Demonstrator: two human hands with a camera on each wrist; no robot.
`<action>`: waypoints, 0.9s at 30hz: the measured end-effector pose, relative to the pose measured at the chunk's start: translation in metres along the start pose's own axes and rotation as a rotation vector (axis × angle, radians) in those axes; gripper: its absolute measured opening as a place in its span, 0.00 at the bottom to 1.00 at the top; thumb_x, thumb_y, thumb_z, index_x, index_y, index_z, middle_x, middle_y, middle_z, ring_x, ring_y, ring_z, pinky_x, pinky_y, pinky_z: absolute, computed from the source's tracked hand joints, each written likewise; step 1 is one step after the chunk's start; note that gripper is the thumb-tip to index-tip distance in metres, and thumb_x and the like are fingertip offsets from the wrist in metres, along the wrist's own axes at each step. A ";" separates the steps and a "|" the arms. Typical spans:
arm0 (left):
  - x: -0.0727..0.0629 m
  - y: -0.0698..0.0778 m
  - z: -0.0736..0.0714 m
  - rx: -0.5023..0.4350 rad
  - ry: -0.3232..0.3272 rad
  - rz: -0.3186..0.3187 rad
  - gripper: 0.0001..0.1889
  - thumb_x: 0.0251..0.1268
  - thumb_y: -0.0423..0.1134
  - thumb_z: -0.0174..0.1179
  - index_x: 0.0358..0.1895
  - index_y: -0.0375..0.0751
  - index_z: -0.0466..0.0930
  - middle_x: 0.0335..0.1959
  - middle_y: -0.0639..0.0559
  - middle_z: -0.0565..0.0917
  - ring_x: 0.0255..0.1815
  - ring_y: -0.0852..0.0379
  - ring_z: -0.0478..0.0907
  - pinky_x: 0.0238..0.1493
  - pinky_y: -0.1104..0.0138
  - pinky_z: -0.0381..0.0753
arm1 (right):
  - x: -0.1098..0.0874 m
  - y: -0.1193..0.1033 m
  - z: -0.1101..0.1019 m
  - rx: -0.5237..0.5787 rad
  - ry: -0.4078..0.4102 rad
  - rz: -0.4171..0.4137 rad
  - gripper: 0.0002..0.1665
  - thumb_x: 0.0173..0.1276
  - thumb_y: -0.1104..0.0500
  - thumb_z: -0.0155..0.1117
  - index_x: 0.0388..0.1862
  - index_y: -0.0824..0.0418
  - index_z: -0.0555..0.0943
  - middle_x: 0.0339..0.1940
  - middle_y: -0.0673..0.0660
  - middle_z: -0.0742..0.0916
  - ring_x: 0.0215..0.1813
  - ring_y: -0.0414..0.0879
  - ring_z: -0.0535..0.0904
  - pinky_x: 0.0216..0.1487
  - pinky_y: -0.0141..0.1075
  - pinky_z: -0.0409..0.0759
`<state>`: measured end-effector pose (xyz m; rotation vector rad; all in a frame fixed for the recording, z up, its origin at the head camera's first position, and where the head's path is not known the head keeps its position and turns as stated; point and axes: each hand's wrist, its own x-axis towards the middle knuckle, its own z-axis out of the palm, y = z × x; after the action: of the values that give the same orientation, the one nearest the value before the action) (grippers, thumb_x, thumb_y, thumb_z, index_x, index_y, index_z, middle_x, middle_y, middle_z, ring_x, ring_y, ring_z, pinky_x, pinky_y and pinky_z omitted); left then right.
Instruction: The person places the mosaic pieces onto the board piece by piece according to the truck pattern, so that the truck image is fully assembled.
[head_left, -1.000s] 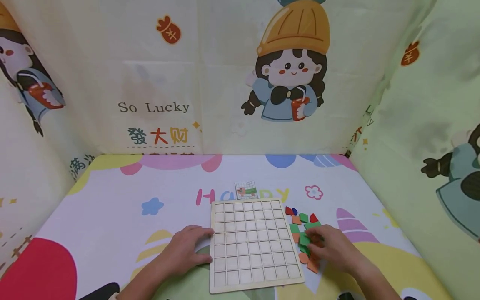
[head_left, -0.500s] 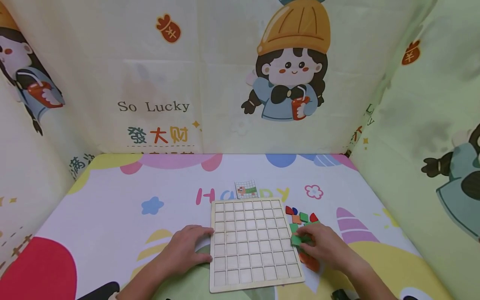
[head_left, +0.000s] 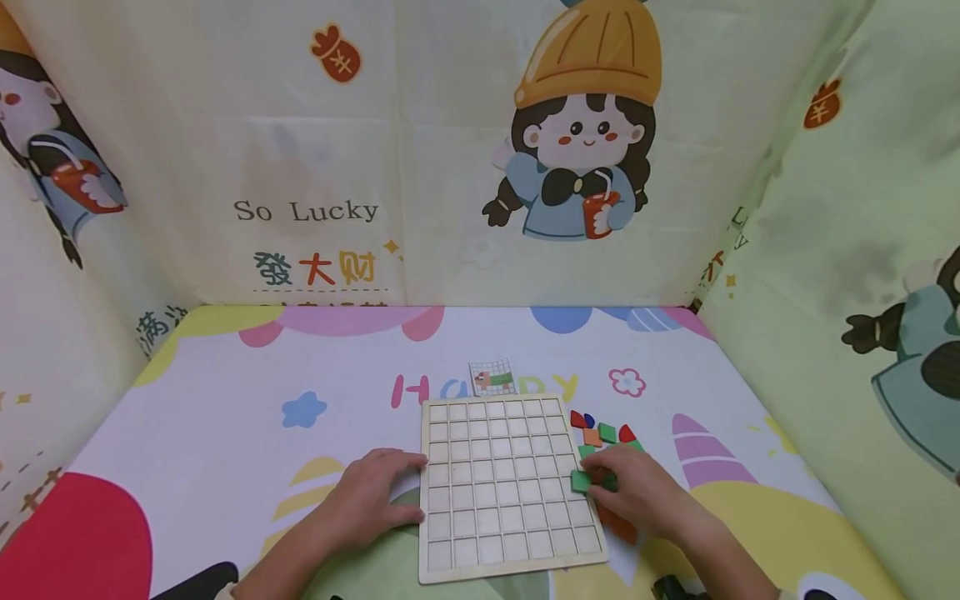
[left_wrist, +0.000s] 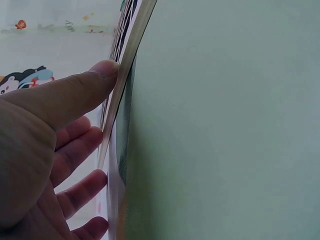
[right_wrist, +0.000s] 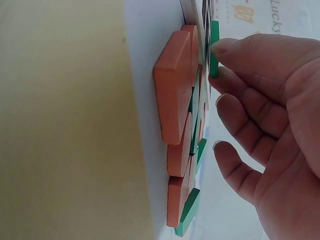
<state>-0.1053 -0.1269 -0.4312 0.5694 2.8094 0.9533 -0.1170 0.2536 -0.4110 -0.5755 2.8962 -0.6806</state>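
Observation:
A pale wooden grid board (head_left: 483, 475) lies on the patterned tablecloth with its square cells bare. My left hand (head_left: 367, 496) rests at its left edge, thumb (left_wrist: 102, 70) and fingertips touching the rim, the fingers loosely spread. Between thumb and fingers, my right hand (head_left: 637, 487) pinches a green square tile (head_left: 580, 482) over the board's right rim. In the right wrist view the green tile (right_wrist: 214, 47) stands edge-on to the camera, above the loose pieces. Under and around this hand lie orange pieces (right_wrist: 172, 90) and green ones, partly hidden by it in the head view.
Behind the board lies a small card (head_left: 492, 379) with a gridded coloured picture. Red pieces (head_left: 627, 434), a blue piece (head_left: 589, 421) and an orange piece (head_left: 592, 437) lie right of the board. A printed cloth wall (head_left: 442, 167) rises at the table's back.
My right hand has picked the green tile from the loose pieces and moved left with it to the board's right rim. The left hand stays at the left edge.

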 end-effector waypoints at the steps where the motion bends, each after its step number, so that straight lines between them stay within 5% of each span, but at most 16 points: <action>1: 0.000 0.000 0.000 0.000 0.000 -0.001 0.31 0.50 0.46 0.77 0.60 0.43 0.80 0.55 0.51 0.80 0.61 0.44 0.72 0.62 0.44 0.69 | 0.000 0.000 0.000 0.001 -0.002 -0.008 0.15 0.61 0.59 0.75 0.48 0.57 0.86 0.38 0.37 0.84 0.44 0.41 0.77 0.50 0.41 0.81; 27: -0.001 0.001 -0.001 -0.008 -0.012 -0.021 0.32 0.50 0.47 0.77 0.61 0.44 0.80 0.56 0.52 0.80 0.63 0.43 0.71 0.63 0.44 0.68 | 0.001 -0.005 0.001 -0.055 -0.023 -0.059 0.13 0.62 0.59 0.75 0.45 0.54 0.87 0.37 0.37 0.82 0.41 0.37 0.76 0.46 0.38 0.80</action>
<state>-0.1046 -0.1272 -0.4297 0.5424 2.7941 0.9533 -0.1161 0.2484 -0.4091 -0.6736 2.8953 -0.5998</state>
